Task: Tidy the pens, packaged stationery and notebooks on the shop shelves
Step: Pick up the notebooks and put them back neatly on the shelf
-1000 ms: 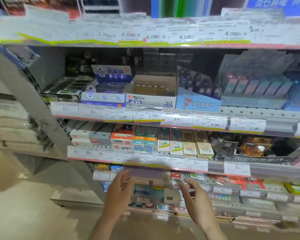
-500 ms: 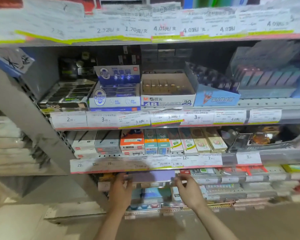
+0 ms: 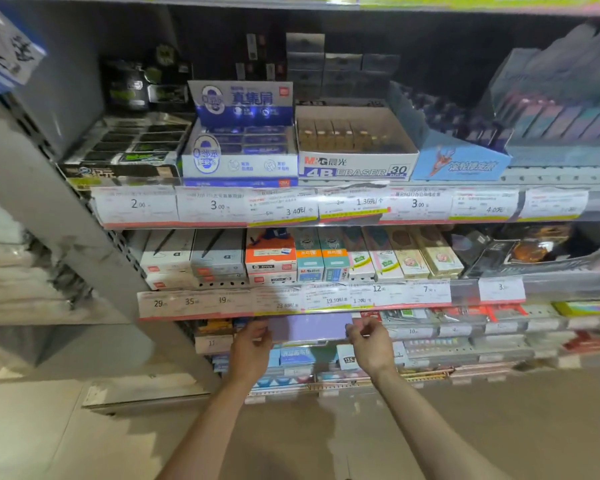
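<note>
two hands on a lilac packet [image 3: 309,327], left hand [image 3: 252,351] gripping one end, right hand [image 3: 371,344] the other

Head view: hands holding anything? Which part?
Yes. A flat purple pack, under the price-tag rail, is held at both short ends: the left hand on its left edge, the right hand on its right edge.

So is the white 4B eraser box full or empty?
Partly full: the white 4B eraser box shows one row of tan erasers at the back, bare front.

Both hands' fingers [image 3: 263,336] grip a lilac notebook [image 3: 309,326] at the shelf.
</note>
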`<state>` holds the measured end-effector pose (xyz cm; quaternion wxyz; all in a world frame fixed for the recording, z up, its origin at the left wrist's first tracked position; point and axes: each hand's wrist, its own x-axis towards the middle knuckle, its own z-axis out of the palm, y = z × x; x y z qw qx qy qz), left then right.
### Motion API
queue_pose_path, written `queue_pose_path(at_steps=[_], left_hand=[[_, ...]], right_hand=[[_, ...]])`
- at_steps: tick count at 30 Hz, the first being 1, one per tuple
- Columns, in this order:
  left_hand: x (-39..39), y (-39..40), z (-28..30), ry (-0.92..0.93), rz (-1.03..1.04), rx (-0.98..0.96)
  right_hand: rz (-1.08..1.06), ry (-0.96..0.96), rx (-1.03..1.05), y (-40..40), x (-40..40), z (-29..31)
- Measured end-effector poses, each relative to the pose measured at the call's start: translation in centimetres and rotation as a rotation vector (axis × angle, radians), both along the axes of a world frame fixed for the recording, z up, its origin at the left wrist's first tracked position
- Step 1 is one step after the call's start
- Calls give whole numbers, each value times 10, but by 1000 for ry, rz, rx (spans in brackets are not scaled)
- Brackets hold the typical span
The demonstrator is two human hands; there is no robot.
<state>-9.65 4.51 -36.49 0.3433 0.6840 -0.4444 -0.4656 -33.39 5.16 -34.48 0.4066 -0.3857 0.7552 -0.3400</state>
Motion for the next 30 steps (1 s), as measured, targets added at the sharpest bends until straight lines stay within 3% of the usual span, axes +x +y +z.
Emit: queue_pose_path(at_steps=[7, 18, 22, 30], left_hand=[[2, 31, 2, 25, 11, 71], [-18, 26, 8, 233, -11, 130], [-18, 40, 5, 227, -37, 150], [0, 59, 1, 132, -141, 102]], right_hand=[[44, -271, 90, 32, -17, -8], [113, -345, 269, 77, -34, -34], [79, -488, 230, 61, -28, -38], [55, -264, 219, 65, -5, -40]])
